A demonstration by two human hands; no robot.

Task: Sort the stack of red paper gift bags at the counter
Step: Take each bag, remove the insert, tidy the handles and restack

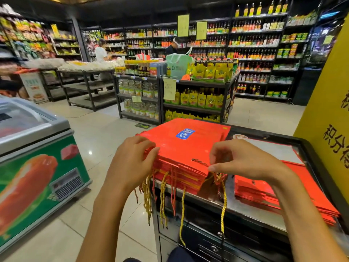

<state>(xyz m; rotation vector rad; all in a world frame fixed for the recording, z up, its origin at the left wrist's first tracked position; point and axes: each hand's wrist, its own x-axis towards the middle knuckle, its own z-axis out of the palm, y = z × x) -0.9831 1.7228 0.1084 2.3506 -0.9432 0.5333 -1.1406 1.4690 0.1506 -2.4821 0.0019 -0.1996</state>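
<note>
Two hands work the stack of red gift bags [186, 148] on the counter [251, 210]: left hand [135, 157] grips its left edge, right hand [239, 159] pinches the top bag's near corner above dangling gold cord handles [164, 197].

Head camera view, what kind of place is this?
A supermarket or grocery shop, seen from a counter: shelves of bottles along the back wall, an ice cream freezer on the left, and a shopper browsing.

yellow sign [332, 118] reading 积分, other labels illegible
</note>
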